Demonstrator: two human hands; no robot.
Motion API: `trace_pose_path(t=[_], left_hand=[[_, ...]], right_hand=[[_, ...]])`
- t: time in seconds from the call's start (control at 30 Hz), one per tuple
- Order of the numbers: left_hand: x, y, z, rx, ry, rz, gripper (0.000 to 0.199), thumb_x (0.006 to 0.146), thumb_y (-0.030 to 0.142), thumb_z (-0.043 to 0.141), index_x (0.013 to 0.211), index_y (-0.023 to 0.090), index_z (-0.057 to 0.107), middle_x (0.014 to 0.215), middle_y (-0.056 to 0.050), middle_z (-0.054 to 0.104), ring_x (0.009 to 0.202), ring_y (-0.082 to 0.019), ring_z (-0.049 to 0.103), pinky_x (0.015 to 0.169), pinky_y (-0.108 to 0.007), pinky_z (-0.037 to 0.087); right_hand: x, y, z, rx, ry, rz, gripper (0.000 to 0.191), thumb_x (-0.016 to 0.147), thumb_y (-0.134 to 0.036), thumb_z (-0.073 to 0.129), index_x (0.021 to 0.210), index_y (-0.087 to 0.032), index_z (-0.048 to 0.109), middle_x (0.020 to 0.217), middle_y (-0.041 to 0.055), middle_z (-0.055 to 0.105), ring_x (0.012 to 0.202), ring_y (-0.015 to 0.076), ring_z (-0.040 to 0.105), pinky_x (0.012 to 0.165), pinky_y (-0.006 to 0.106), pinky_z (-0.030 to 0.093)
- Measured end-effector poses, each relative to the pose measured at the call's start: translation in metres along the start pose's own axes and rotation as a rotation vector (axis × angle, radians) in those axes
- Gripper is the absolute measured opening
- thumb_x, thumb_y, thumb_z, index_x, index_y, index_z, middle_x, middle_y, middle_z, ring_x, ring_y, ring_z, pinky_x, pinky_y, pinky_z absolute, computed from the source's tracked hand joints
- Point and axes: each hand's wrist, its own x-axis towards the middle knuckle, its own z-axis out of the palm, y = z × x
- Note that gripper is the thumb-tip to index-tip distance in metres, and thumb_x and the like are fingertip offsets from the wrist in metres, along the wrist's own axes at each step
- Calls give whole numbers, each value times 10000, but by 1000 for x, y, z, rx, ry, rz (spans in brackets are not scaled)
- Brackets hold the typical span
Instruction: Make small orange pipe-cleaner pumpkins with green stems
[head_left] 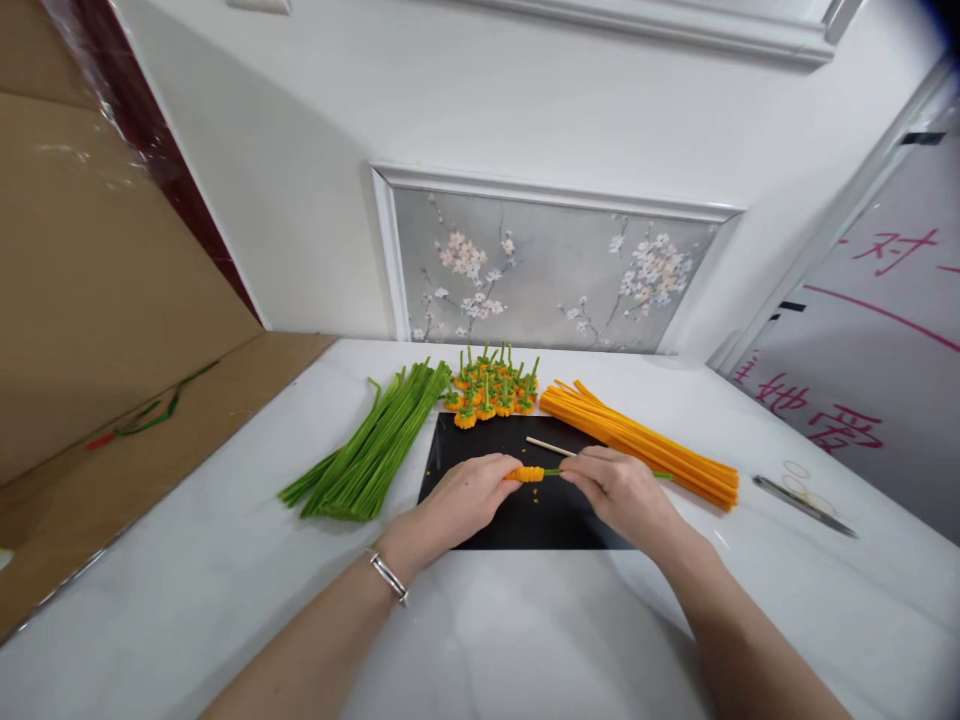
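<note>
Orange coil, over middle of black mat, had long axis running left to right, roughly along mat's near edge. Left hand pinched coil's left end between thumb and fingers. Right hand gripped green stem, which pointed right out of coil, in line with it. Pale stick lay just beyond, slanting toward right hand; whether held too, could not tell.
</note>
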Motion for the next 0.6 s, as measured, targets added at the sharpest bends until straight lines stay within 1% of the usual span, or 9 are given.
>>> trace_pose_path(t=[0.13,0.23,0.33,0.37,0.4,0.43,0.5,0.53,0.6], left_hand=[[0,7,0,-30,-30,5,223,939,234,432,988,186,645,943,-57,677,846,-201,626,748,-287,456],[0,11,-2,-165,-30,-21,229,919,258,470,1037,194,655,978,-55,684,875,-204,621,780,-292,449],[2,8,-7,-474,-41,-152,366,890,389,520,1190,193,595,972,-62,679,788,-184,615,672,-275,461],[3,6,-10,-611,-50,-225,447,891,456,497,1235,177,560,939,-71,675,720,-170,606,593,-260,448],[3,4,-13,-757,-64,-300,519,910,528,414,1251,157,538,908,-85,669,657,-157,592,522,-247,421],[3,1,-16,-882,-50,-371,581,906,585,366,1220,131,548,895,-102,667,622,-147,584,491,-238,401],[2,-3,-22,-1043,-106,-446,621,885,631,370,1120,95,575,859,-126,676,586,-131,572,469,-224,368],[1,-3,-25,-1068,-142,-464,599,881,627,392,1080,96,584,838,-121,678,561,-115,550,459,-215,346],[-1,-2,-28,-1092,-221,-432,511,878,585,454,940,102,610,810,-96,668,512,-76,483,435,-202,281]], right_hand=[[1,-7,8,-35,10,-61,242,947,-235,475,873,-204,703,779,48,698,694,174,644,626,258,494],[2,-8,12,-6,6,-83,244,946,-215,467,871,-197,698,780,50,697,707,177,650,645,264,505],[1,-4,8,52,53,-45,216,936,-207,488,879,-192,695,815,52,698,724,177,656,664,271,519],[1,-2,5,68,83,-29,204,932,-207,498,881,-192,695,825,52,697,729,177,658,669,273,523],[1,-1,3,82,116,-15,193,928,-209,507,884,-194,694,833,51,697,733,176,659,674,275,526],[1,0,0,92,146,-6,183,924,-213,516,887,-197,694,837,49,696,737,176,660,677,276,530],[2,1,-3,106,192,-11,174,921,-223,524,897,-206,695,832,47,692,740,175,660,676,278,537],[2,1,-5,113,209,-22,176,921,-226,523,900,-210,696,830,48,691,745,176,660,678,280,542],[3,-1,-6,129,240,-45,184,922,-227,516,903,-214,699,828,52,691,759,179,661,685,282,551]])
